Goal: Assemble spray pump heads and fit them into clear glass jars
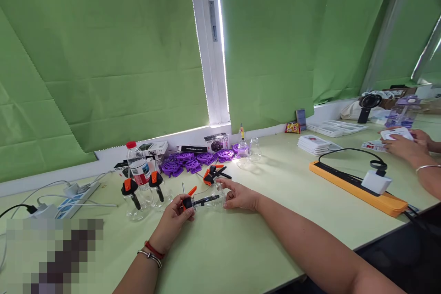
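Note:
A clear bottle with a black-and-orange top and a black stem inside lies sideways between my hands. My left hand pinches the bottle at its top, and my right hand closes around its base. Just behind it lies a loose black-and-orange top. To the left, two similar clear bottles stand upright, a nearer one and another, both wearing black-and-orange tops. Clear bottles without such tops stand farther back, near a yellow-tipped thin tool.
Purple plastic parts lie in a row by the wall, near a red-capped drink bottle. An orange power strip lies right. Another person's hands hold a white object at far right. Cables and a white power strip lie left.

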A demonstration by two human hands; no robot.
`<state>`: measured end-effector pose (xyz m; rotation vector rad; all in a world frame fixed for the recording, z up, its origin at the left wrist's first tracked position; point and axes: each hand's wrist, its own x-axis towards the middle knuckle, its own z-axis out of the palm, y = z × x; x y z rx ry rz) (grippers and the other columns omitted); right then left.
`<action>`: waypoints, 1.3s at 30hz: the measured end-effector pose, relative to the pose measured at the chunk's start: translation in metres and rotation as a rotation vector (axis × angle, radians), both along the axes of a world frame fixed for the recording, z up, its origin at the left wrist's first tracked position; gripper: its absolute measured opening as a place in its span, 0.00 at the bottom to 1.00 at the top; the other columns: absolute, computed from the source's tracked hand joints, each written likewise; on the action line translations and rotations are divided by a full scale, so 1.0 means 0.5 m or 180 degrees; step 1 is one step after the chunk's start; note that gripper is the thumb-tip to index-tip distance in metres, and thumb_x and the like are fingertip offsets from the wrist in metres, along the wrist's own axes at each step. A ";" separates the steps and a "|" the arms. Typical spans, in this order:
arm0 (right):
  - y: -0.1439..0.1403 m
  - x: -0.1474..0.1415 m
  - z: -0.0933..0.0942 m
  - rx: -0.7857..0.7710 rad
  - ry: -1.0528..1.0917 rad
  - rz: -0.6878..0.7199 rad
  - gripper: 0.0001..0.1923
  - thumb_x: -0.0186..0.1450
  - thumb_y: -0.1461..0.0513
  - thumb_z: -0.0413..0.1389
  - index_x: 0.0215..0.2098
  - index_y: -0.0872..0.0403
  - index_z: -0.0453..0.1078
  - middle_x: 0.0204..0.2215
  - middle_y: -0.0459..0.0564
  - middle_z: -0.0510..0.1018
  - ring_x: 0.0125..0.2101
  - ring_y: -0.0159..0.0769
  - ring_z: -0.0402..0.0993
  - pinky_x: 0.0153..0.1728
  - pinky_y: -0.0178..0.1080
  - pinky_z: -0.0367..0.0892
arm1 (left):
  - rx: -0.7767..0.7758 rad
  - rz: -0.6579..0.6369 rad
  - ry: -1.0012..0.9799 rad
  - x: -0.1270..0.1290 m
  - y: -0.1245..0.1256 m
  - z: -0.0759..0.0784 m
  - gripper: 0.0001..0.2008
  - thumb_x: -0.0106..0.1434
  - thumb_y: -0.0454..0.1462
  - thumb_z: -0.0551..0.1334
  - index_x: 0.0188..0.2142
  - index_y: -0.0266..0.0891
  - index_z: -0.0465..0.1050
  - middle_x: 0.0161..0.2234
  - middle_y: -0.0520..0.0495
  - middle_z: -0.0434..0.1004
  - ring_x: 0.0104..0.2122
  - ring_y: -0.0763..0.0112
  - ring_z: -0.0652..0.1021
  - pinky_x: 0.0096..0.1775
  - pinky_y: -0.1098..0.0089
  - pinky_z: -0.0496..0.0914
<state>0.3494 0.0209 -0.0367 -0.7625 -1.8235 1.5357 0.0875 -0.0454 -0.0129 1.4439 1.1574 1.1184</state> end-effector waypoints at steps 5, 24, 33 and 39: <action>0.005 0.000 -0.005 -0.0027 -0.0030 -0.0009 0.44 0.50 0.60 0.66 0.61 0.43 0.52 0.51 0.52 0.61 0.22 0.18 0.60 0.26 0.31 0.63 | -0.0025 -0.0014 -0.0105 0.003 -0.003 0.002 0.21 0.49 0.45 0.66 0.40 0.40 0.66 0.28 0.51 0.70 0.29 0.69 0.73 0.35 0.64 0.71; -0.001 -0.005 0.005 -0.0136 -0.0073 -0.0077 0.41 0.52 0.55 0.64 0.61 0.50 0.55 0.44 0.51 0.64 0.23 0.22 0.65 0.20 0.30 0.60 | 0.0025 -0.0075 -0.0087 -0.003 -0.001 -0.005 0.19 0.51 0.43 0.66 0.41 0.40 0.65 0.29 0.51 0.70 0.29 0.71 0.73 0.36 0.65 0.71; -0.002 -0.003 -0.006 0.0034 0.0034 -0.0120 0.48 0.50 0.59 0.66 0.63 0.39 0.46 0.58 0.55 0.53 0.27 0.21 0.64 0.27 0.32 0.65 | -0.0072 0.0123 -0.0168 -0.003 0.001 -0.001 0.24 0.47 0.42 0.68 0.44 0.39 0.68 0.31 0.50 0.71 0.31 0.69 0.74 0.38 0.62 0.72; -0.004 -0.004 0.000 0.0115 -0.0055 -0.0097 0.42 0.52 0.60 0.64 0.61 0.40 0.51 0.55 0.53 0.56 0.25 0.20 0.61 0.26 0.31 0.63 | -0.0192 0.0117 -0.0149 0.000 -0.002 0.004 0.26 0.48 0.42 0.67 0.46 0.37 0.66 0.28 0.52 0.72 0.29 0.70 0.75 0.38 0.62 0.72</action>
